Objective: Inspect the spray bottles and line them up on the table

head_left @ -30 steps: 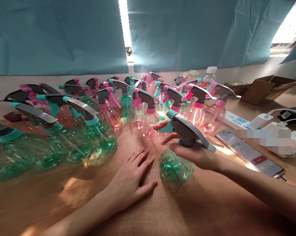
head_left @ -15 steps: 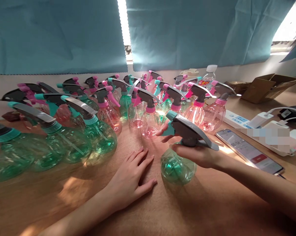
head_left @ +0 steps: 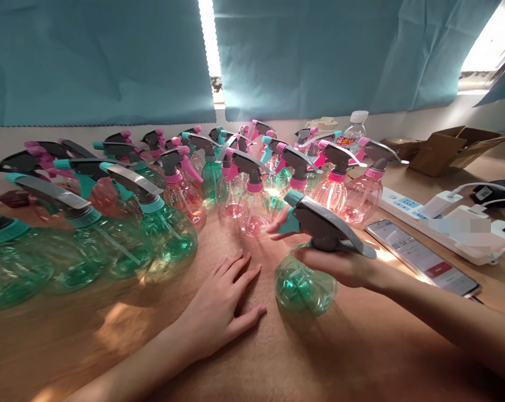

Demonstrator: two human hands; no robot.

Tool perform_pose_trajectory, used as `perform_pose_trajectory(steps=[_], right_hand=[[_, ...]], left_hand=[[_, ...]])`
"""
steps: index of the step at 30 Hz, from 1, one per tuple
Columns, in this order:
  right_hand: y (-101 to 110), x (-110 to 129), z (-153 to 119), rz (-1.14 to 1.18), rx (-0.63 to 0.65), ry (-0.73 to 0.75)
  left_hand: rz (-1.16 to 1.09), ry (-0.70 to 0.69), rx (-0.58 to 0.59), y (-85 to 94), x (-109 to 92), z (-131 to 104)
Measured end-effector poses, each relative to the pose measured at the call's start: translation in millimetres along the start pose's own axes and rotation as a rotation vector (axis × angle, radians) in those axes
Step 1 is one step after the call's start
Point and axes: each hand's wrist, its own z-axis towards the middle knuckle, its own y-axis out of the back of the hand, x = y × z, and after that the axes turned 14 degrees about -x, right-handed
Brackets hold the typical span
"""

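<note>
1. In the head view, the right hand [head_left: 347, 266] was holding a green spray bottle [head_left: 305, 287] by the neck [head_left: 323, 241], with the thumb at the near side and the other fingers loosely bent at the far side, close to the trigger [head_left: 292, 220].
2. The bottle was right of the middle, over the near part of the table [head_left: 252, 363]; I could not tell if its base was touching the table.
3. The left hand [head_left: 223, 304] was lying flat and wide on the table, left of the bottle, and held nothing.
4. For a good hold, in my judgement, the grip around the neck needed to be firm and the bottle upright, without pressing the trigger.
5. Care was also needed for the nearest pink bottle [head_left: 255, 209], just beyond the fingers, and the phone [head_left: 424, 259] at the right.
</note>
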Motion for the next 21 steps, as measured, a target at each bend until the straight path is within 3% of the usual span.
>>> perform_pose_trajectory(steps=[10,21], right_hand=[[-4,-14,-3,0.101,-0.004,0.077],[-5,-12,-2,0.099,-0.006,0.063]], left_hand=[[0.004,-0.001,-0.004,-0.5,0,0],[0.001,0.002,-0.019,-2.6,1,-1]])
